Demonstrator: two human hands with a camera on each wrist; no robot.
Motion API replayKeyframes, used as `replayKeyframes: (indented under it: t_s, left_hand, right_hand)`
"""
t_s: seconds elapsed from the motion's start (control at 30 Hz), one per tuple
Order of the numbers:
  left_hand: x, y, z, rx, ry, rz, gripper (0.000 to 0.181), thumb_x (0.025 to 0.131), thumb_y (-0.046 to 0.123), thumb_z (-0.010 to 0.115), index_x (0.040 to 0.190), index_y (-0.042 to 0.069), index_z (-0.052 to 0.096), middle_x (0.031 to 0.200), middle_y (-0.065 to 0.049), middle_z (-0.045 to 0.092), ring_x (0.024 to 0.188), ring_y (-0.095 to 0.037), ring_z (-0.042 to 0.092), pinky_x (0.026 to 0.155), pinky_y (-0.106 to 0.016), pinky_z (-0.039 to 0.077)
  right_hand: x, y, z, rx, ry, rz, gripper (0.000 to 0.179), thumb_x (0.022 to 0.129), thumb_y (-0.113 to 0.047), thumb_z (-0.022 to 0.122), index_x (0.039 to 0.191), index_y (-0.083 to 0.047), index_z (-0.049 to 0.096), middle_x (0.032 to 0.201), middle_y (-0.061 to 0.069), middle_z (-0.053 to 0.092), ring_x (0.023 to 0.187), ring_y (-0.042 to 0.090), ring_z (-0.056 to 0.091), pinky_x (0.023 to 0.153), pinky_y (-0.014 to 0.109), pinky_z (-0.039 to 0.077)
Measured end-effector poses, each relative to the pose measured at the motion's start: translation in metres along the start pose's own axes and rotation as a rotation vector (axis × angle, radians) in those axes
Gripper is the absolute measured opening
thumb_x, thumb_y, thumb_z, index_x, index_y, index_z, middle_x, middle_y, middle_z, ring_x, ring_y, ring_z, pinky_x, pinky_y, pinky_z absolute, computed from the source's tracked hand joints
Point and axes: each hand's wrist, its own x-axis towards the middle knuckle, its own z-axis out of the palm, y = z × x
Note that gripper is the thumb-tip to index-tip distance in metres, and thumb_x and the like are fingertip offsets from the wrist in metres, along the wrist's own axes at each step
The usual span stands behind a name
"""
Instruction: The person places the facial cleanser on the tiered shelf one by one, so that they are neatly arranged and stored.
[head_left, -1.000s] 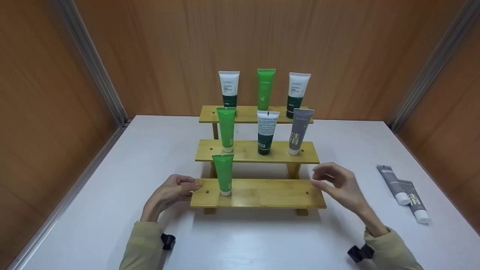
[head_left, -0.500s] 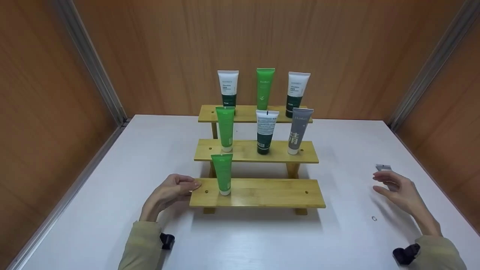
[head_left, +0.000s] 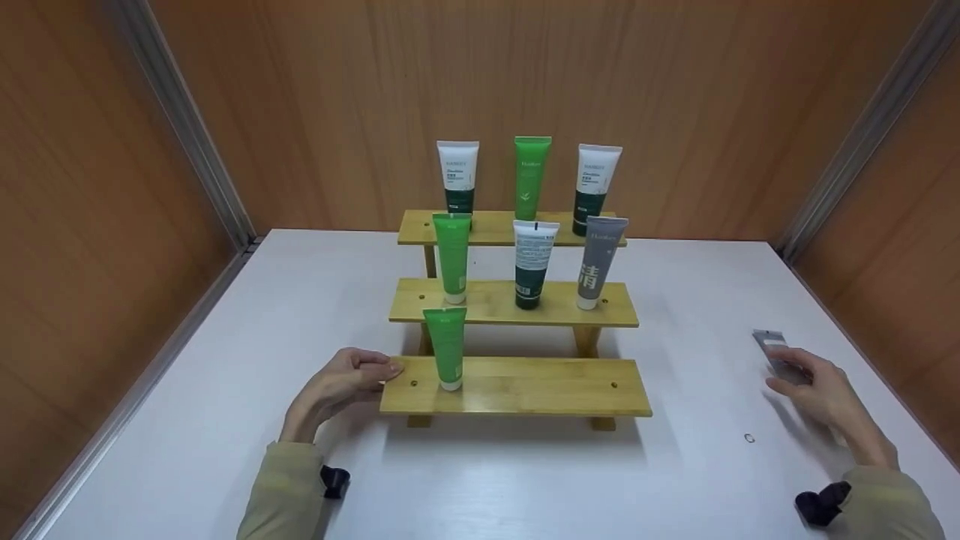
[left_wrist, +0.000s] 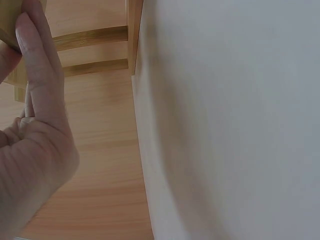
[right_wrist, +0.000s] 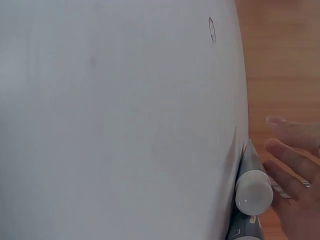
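My left hand [head_left: 345, 386] pinches the left end of the lowest board of a three-step bamboo display stand [head_left: 536, 386], thumb on top. In the left wrist view its fingers [left_wrist: 37, 55] lie along the board's end. A green tube [head_left: 448, 349] stands cap down on this board, towards the left. My right hand [head_left: 817, 390] hovers over two grey tubes lying on the table, thumb and fingers apart. Only the crimped end of one grey tube [head_left: 769, 337] shows in the head view. In the right wrist view its white cap [right_wrist: 254, 192] is beside my fingers, the other grey tube [right_wrist: 245, 226] below.
On the middle step stand a green tube [head_left: 452, 259], a white-and-dark-green tube [head_left: 534, 262] and a grey tube [head_left: 600, 262]. The top step holds two white-and-green tubes with a green tube [head_left: 531, 176] between. A small ring [head_left: 749, 438] lies on the white table [head_left: 525, 480]. Wooden panels enclose it.
My right hand has moved from the right end of the lowest board out to the grey tubes on the right, then slightly lower over them. My left hand has stayed on the board.
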Motion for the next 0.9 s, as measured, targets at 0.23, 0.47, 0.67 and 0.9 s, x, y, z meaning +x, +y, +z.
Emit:
replayKeyframes:
  t_s: [0.23, 0.47, 0.67, 0.9]
  left_hand:
    - [-0.0007, -0.0003, -0.0007, -0.007, -0.013, 0.012, 0.053, 0.093, 0.019, 0.07, 0.129, -0.016, 0.053, 0.104, -0.006, 0.071, 0.09, -0.012, 0.071, 0.084, -0.027, 0.061]
    - [-0.0009, -0.001, -0.0016, -0.014, -0.029, 0.025, 0.059, 0.093, 0.02, 0.07, 0.133, -0.017, 0.048, 0.103, -0.005, 0.071, 0.089, -0.012, 0.071, 0.083, -0.027, 0.061]
    - [0.0004, -0.0014, -0.0017, -0.01, -0.02, 0.017, 0.055, 0.094, 0.02, 0.07, 0.129, -0.016, 0.051, 0.104, -0.006, 0.07, 0.09, -0.013, 0.071, 0.083, -0.027, 0.062]
    - [0.0007, -0.0017, -0.001, -0.02, -0.004, 0.008, 0.059, 0.093, 0.021, 0.071, 0.132, -0.017, 0.048, 0.106, -0.009, 0.072, 0.092, -0.015, 0.072, 0.086, -0.031, 0.062]
  right_hand:
    - [0.0006, 0.0042, -0.0022, -0.006, 0.023, -0.008, 0.063, 0.099, -0.03, 0.065, 0.148, 0.001, 0.041, 0.153, 0.034, 0.037, 0.14, 0.056, 0.035, 0.114, 0.046, 0.045]
    - [-0.0006, 0.0087, -0.0036, -0.068, 0.073, -0.108, 0.051, 0.098, -0.019, 0.066, 0.139, 0.006, 0.05, 0.142, 0.037, 0.048, 0.13, 0.06, 0.044, 0.08, -0.005, 0.039]
    - [-0.0016, 0.008, -0.0005, -0.015, 0.092, -0.154, 0.048, 0.096, -0.014, 0.069, 0.137, 0.004, 0.053, 0.136, 0.034, 0.055, 0.113, -0.01, 0.059, 0.085, -0.006, 0.04]
    - [-0.0003, 0.0057, 0.0032, 0.02, 0.08, -0.12, 0.052, 0.094, -0.016, 0.072, 0.139, -0.001, 0.053, 0.125, 0.02, 0.068, 0.099, -0.028, 0.045, 0.081, -0.003, 0.043]
